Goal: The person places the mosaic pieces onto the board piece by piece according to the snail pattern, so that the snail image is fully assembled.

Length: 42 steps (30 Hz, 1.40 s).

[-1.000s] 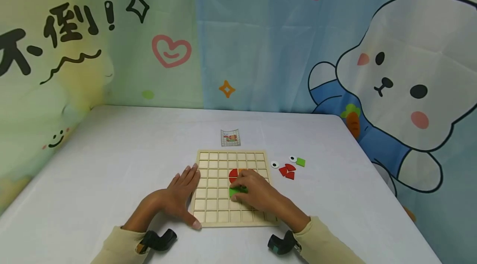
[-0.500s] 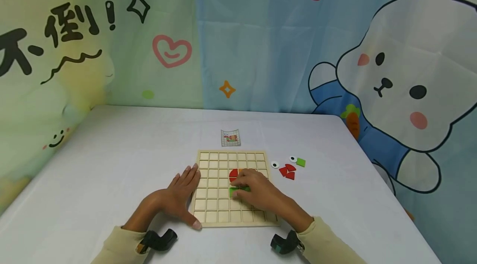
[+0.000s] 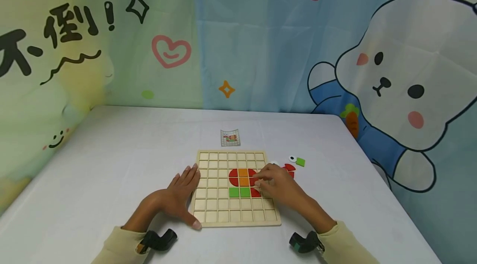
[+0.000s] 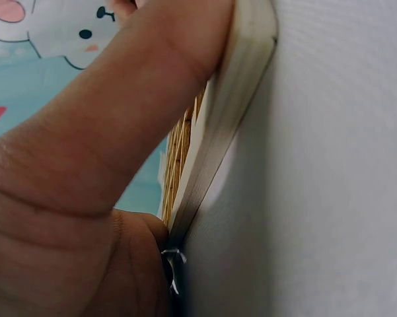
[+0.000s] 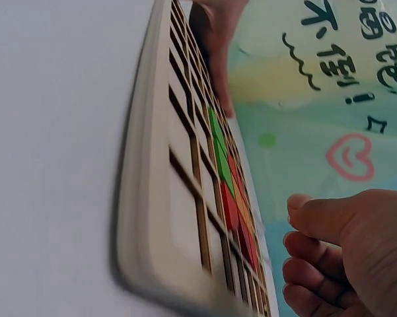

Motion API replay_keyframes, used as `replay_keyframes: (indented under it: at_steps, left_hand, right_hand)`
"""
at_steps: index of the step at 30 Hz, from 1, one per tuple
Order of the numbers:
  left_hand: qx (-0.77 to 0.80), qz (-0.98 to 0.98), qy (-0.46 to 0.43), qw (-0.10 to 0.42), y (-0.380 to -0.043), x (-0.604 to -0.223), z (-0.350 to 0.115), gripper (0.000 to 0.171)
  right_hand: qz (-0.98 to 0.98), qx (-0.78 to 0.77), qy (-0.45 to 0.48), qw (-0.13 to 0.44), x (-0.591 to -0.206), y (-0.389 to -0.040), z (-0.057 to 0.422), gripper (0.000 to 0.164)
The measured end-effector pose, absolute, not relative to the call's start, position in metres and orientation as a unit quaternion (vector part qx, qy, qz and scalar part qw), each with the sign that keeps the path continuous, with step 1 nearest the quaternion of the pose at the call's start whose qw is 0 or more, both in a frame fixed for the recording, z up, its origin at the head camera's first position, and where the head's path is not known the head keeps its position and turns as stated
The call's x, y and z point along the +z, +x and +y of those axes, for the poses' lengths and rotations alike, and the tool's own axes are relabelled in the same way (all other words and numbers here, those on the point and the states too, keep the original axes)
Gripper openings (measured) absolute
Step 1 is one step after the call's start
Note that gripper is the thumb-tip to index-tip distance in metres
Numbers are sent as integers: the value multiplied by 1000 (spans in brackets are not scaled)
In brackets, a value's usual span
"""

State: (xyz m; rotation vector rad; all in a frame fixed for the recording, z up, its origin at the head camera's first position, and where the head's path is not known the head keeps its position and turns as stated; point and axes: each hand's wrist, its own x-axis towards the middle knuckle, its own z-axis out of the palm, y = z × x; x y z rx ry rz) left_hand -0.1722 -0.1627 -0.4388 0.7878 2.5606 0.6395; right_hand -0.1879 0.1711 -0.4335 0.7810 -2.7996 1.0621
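Note:
A wooden grid board (image 3: 215, 205) lies on the table. My left hand (image 3: 175, 197) rests along its left edge, fingers spread and straight, the thumb at the near corner. In the left wrist view the thumb (image 4: 152, 59) lies against the board's rim. Inside the grid are red quarter-round tiles (image 3: 233, 177) on both sides of two orange tiles (image 3: 243, 177). Below them sit two green square tiles (image 3: 239, 192) and another red tile (image 3: 255, 192). My right hand (image 3: 281, 183) hovers over the board's right side, fingers loosely curled. Nothing shows between its thumb and fingers in the right wrist view.
Right of the board lie loose red pieces (image 3: 289, 167), partly behind the right hand, a round eye piece (image 3: 292, 158) and a green square (image 3: 300, 162). A small pattern card (image 3: 230, 138) lies beyond the board. A printed curtain (image 3: 257, 40) hangs behind the table.
My right hand has lifted off the green tiles and moved right, uncovering the orange, green and red tiles in the grid. My left hand has stayed in place.

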Motion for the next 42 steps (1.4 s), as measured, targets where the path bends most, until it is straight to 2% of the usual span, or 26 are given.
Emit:
replay_keyframes:
  at_steps: [5,9,18,28,35,42]
  left_hand:
    - [218,916,282,183,-177,-452,-166,144]
    - [232,913,283,179,-179,-457,-167,146]
    - [235,910,280,193,-175,-444,-164,144]
    - [221,917,274,186,-178,-453,-166,145]
    - [218,919,279,176,-182,-461,-167,146]
    - [222,918,274,181,-180,-457,-166,146]
  right_hand:
    - [-901,339,262,63,-435,-189,188,17]
    - [-907,332,250,73,-437,-190,200,16]
    - [-931,311,166,91,-439,-189,225,18]
    - [-959,269,57,71,-442,-196,238,24]
    - [-967,248,33,56,-446,-203,237,31]
    - [-965,253,32,53,-446,-207,237,23]
